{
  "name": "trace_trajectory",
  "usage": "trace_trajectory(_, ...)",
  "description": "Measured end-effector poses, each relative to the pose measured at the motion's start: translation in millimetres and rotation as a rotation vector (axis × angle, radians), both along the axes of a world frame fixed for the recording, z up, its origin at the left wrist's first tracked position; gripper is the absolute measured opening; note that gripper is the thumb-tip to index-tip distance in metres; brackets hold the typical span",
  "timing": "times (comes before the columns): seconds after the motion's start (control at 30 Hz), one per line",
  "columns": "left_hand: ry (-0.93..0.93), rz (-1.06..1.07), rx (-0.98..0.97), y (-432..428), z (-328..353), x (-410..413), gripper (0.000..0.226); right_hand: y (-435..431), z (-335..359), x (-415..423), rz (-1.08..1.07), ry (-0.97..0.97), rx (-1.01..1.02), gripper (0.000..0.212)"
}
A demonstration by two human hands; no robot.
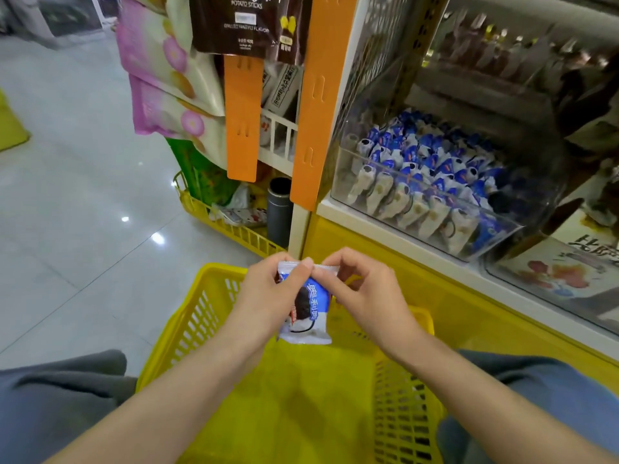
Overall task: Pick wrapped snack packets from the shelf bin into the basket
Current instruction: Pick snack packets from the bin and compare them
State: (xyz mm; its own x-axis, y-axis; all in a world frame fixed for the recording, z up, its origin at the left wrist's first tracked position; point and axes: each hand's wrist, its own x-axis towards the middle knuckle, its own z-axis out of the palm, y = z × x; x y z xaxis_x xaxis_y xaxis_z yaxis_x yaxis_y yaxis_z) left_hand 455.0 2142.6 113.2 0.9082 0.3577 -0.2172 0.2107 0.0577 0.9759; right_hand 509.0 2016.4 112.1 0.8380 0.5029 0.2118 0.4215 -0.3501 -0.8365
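Yellow basket (196, 324) low in centre of view, between grey-trousered knees. Clear shelf bin (402, 176) up right on yellow-fronted shelf, holding heap of blue-white packets (435, 159). Left hand (268, 293) and right hand (365, 293) meet above basket's far end, well apart from bin. Both pinch top seal of one wrapped snack packet (306, 309), thumb and forefinger curled on each side. Packet hangs upright below fingertips, body between the two palms, bottom edge free over basket interior, not touching basket.
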Motion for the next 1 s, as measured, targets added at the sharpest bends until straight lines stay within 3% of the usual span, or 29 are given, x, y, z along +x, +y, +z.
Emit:
trace_trajectory(0.1,0.037,-0.033,-0.115,2,-2,1,0.021,-3,-1,3,0.019,-0.357,-0.153,0.014)
trace_trajectory(0.17,0.041,-0.053,-0.141,2,-3,1,0.018,-3,0,4,0.014,-0.353,-0.147,0.014)
trace_trajectory(0.23,0.071,-0.082,-0.163,2,-2,4,0.013,-4,1,6,-0.038,-0.228,-0.072,0.012)
trace_trajectory(0.3,0.126,-0.096,-0.157,1,-3,6,0.024,-5,2,10,-0.136,-0.041,0.025,0.012)
trace_trajectory(0.43,0.079,0.006,-0.116,5,-4,7,0.03,-6,6,20,-0.218,0.464,0.19,0.009)
trace_trajectory(0.53,0.022,0.13,-0.068,13,-7,8,0.02,-7,2,18,-0.054,0.639,-0.021,0.03)
trace_trajectory(0.63,-0.032,0.131,-0.012,16,-6,8,0.004,-7,-4,10,0.087,0.649,-0.153,0.041)
trace_trajectory(0.73,-0.076,0.096,0.112,17,-6,8,0.007,-5,-4,6,0.133,0.48,-0.213,0.048)
trace_trajectory(0.87,-0.11,-0.033,0.286,13,-6,6,0.01,-2,4,5,0.079,0.271,-0.023,0.017)
trace_trajectory(0.93,-0.12,-0.055,0.225,8,-5,3,0.011,-2,7,7,0.061,0.271,0.029,0.005)
trace_trajectory(1.0,-0.113,-0.037,0.1,6,-4,3,0.013,-2,8,9,0.059,0.339,0.057,0.009)
